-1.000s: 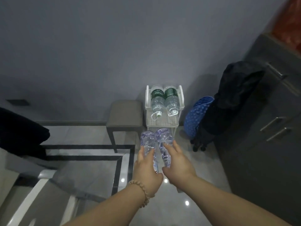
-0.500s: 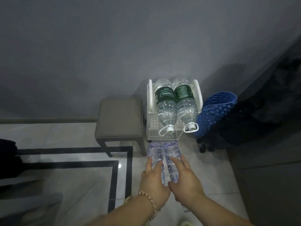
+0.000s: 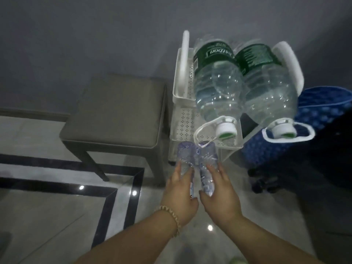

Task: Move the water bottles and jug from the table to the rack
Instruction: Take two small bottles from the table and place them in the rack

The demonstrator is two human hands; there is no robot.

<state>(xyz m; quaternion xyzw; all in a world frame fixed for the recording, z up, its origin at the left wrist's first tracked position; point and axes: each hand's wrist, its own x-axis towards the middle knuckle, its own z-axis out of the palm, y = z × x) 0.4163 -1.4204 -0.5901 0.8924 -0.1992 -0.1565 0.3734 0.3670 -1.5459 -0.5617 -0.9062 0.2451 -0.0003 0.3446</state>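
Note:
My left hand point(image 3: 181, 193) grips a small clear water bottle point(image 3: 184, 159), and my right hand point(image 3: 219, 195) grips a second small clear bottle point(image 3: 206, 159) beside it. Both bottles point base-first at the white perforated rack point(image 3: 182, 119), their ends just below its top tier's front edge. On that top tier lie two large jugs with green labels, the left jug point(image 3: 217, 82) and the right jug point(image 3: 266, 86), white caps toward me. The rack's lower tiers are mostly hidden.
A grey cushioned stool point(image 3: 118, 109) stands just left of the rack. A blue dotted bag point(image 3: 304, 130) and dark luggage point(image 3: 323, 164) crowd the rack's right side. A grey wall runs behind, and glossy floor tiles with black borders lie underfoot.
I have come much closer to the rack, which now looks far larger. Both hands have carried the two small bottles forward to just below the rack's top tier.

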